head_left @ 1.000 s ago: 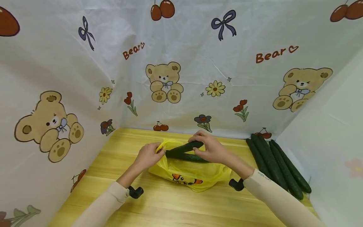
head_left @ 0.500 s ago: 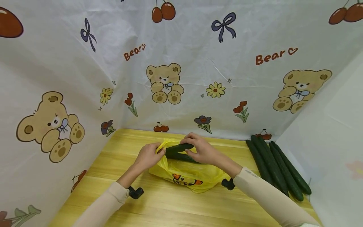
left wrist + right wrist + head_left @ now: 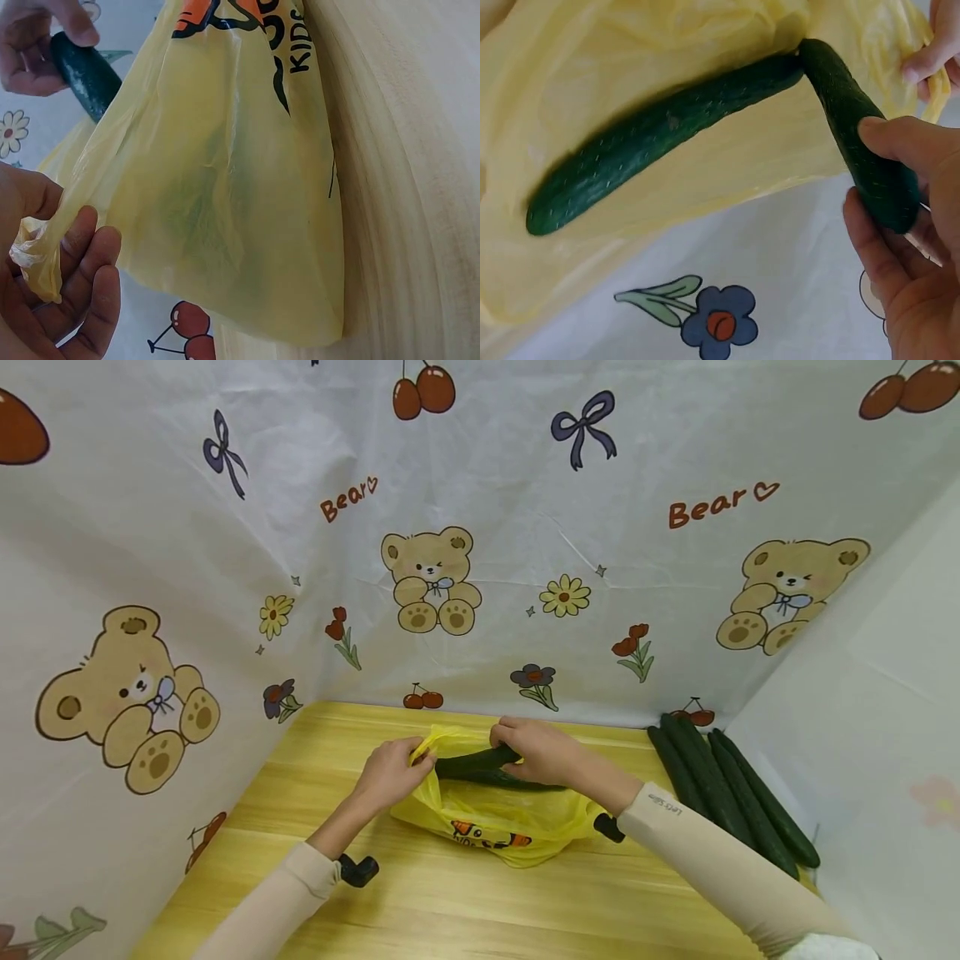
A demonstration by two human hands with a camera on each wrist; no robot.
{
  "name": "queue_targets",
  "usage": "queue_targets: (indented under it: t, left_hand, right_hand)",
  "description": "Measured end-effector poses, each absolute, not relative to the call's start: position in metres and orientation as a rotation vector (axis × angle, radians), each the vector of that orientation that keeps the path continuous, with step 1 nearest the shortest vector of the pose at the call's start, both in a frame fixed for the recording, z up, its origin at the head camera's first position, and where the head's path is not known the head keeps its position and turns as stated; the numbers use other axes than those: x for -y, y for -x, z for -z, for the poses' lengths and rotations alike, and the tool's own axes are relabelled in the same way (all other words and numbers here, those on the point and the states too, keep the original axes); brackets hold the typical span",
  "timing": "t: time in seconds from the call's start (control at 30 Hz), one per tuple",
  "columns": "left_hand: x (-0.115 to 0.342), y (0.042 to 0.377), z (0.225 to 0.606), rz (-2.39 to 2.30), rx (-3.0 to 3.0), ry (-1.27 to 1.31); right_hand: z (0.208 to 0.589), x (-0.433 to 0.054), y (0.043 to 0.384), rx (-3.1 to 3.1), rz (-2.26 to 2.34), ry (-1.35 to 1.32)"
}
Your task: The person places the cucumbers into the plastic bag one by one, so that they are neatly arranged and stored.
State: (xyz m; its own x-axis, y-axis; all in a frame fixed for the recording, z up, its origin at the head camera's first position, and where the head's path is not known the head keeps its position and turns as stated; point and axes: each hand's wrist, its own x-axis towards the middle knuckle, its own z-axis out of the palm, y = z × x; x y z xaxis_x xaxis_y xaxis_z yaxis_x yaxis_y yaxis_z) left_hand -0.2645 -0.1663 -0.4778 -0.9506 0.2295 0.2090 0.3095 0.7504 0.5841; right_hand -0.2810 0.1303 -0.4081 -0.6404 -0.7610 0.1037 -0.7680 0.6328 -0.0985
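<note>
A yellow plastic bag point(image 3: 495, 827) with a printed cartoon lies on the table, its mouth held up at the left. My left hand point(image 3: 392, 774) pinches the bag's gathered edge; the left wrist view shows the bunched plastic point(image 3: 45, 262) between thumb and fingers. One cucumber point(image 3: 660, 142) rests inside the bag. My right hand point(image 3: 542, 753) grips the near end of a second cucumber point(image 3: 859, 135), thumb on top and fingers beneath. That cucumber slants into the bag's mouth, its far tip at the end of the lying one.
Several more cucumbers point(image 3: 727, 793) lie side by side at the right end of the wooden table point(image 3: 420, 902). A white sheet point(image 3: 502, 527) printed with bears and flowers rises behind the table and along its sides.
My right hand moved left with the cucumber, then back a little to the right, and now sits lower over the bag. The left hand keeps its hold on the bag edge.
</note>
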Motion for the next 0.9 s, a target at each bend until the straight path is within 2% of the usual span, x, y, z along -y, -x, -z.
queue_targets:
  t: [0.9]
  left_hand:
    - [0.17, 0.265, 0.481, 0.969, 2.806, 0.438]
  right_hand:
    - [0.41, -0.129, 0.292, 3.086, 0.078, -1.402]
